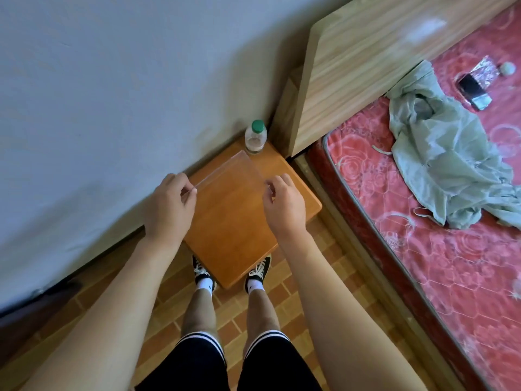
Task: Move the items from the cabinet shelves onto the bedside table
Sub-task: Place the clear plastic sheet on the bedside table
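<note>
A clear flat plastic box hangs over the far part of the orange wooden bedside table. My left hand pinches its near left corner and my right hand pinches its near right corner. I cannot tell whether the box rests on the tabletop. A clear bottle with a green cap stands at the table's far corner, just beyond the box. The cabinet is out of view.
A grey wall runs along the left. A wooden headboard and a bed with a red patterned mattress lie to the right, with a green garment and a phone on it. My feet stand by the table's near edge on a brick-pattern floor.
</note>
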Demonstrator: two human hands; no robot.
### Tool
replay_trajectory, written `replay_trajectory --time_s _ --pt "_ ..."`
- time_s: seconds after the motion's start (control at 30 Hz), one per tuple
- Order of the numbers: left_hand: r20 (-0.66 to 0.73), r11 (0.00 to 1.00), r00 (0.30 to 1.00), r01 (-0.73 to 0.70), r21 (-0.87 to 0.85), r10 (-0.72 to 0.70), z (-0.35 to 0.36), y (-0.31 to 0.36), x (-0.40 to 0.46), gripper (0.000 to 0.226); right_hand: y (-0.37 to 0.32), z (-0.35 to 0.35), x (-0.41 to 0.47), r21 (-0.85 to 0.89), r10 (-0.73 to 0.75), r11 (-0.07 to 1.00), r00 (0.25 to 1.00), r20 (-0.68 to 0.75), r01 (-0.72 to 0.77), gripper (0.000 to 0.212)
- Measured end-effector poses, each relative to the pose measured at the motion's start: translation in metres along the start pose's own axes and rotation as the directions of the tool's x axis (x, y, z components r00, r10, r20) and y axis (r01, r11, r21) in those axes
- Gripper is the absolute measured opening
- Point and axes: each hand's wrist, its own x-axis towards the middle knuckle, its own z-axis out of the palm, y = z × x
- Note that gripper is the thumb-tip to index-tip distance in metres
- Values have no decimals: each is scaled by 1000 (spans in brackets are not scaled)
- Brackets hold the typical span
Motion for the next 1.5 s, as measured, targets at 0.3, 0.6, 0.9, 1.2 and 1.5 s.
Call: replay_trajectory --time_s 0.3,0.6,0.9,1.2,1.5 --pt "29 1000 1000 -5 -22 6 59 -40 43 12 21 65 42 -37 13 999 997 -75 -16 19" --pt "-17 999 1000 5 -43 -6 116 -76 63 14 51 122 66 -44 -19 999 992 -129 14 19" --pt "-44 996 999 -17 -89 13 145 -92 78 13 65 148 76 -20 -40 999 982 -187 36 17" --pt "-10 990 999 47 -135 -49 149 -88 76 20 68 146 86 -8 -47 999 977 -208 46 21" --pt "-49 996 998 29 -79 -33 148 -99 70 23 77 144 75 53 -40 997 967 -252 55 15"
